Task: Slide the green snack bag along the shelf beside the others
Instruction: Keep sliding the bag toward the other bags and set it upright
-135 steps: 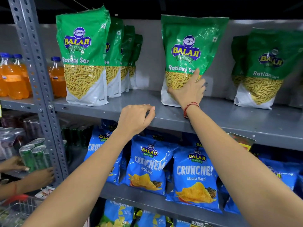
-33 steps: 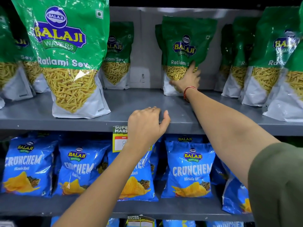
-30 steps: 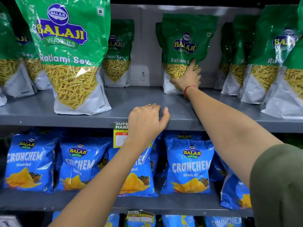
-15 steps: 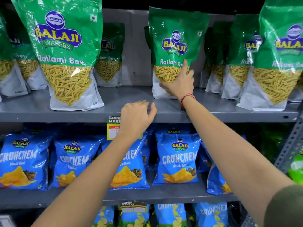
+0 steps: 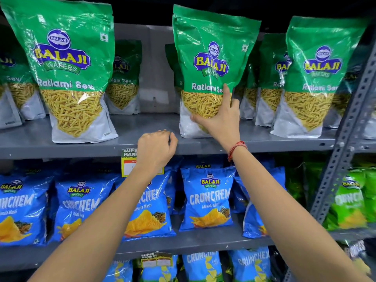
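The green Ratlami Sev bag (image 5: 211, 64) stood upright near the front edge of the grey shelf (image 5: 142, 127), its long axis vertical, directly ahead of and under the right hand (image 5: 220, 119). To its right, across a narrow gap, stood the neighbouring green bag (image 5: 313, 78) at the front of a row; to its left a much wider bare stretch of shelf separated it from the large green bag (image 5: 69, 70). Judging by that, the nearer company lay to the right, so a sideways push that way looked the shorter course, though either direction would fit the task.

The right hand was plainly the working one. Its fingers (image 5: 226, 92) were spread flat against the lower front of the bag, over the clear window, index pointing up to the printed name and thumb stretched out leftward; it pressed rather than pinched. The left hand (image 5: 156, 147) rested on the shelf lip beside a price tag (image 5: 128, 159), fingers loosely curled, holding nothing, just left of the bag's base.
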`<state>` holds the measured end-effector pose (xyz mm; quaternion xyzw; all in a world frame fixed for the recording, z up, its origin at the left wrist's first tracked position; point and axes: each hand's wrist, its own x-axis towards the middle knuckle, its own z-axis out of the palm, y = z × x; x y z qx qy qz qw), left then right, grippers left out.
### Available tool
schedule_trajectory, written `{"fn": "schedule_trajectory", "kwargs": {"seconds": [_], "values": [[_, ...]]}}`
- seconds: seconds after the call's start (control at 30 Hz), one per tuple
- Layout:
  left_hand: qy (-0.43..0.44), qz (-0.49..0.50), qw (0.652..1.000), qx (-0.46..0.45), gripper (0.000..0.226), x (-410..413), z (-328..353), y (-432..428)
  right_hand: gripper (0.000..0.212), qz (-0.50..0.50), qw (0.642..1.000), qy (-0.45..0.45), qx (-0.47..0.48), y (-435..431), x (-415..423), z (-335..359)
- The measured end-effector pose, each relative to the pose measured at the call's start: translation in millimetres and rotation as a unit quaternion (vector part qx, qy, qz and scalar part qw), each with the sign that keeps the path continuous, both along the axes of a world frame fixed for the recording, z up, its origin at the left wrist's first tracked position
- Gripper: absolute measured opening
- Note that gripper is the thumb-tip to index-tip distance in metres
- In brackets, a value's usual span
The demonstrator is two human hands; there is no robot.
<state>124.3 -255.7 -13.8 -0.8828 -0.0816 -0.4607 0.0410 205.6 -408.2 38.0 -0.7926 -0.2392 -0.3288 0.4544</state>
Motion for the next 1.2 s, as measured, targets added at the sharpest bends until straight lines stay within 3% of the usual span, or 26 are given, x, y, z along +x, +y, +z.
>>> {"fn": "schedule_trajectory", "kwargs": {"seconds": [0.3, 0.57, 1.2], "values": [[0.003, 0.001, 1.000, -0.009, 0.036, 0, 0, 1, 0.119, 0.044, 0.998, -0.022, 0.036, -29, -33, -10], [-0.021, -0.011, 1.000, 0.011, 0.037, 1, -2, 3, 0.111, 0.187, 0.977, 0.020, 0.104, -45, -25, -13], [-0.030, -0.011, 0.999, 0.022, 0.050, 4, -3, 4, 0.109, 0.115, 0.987, 0.010, 0.107, -12, 1, -5]]}}
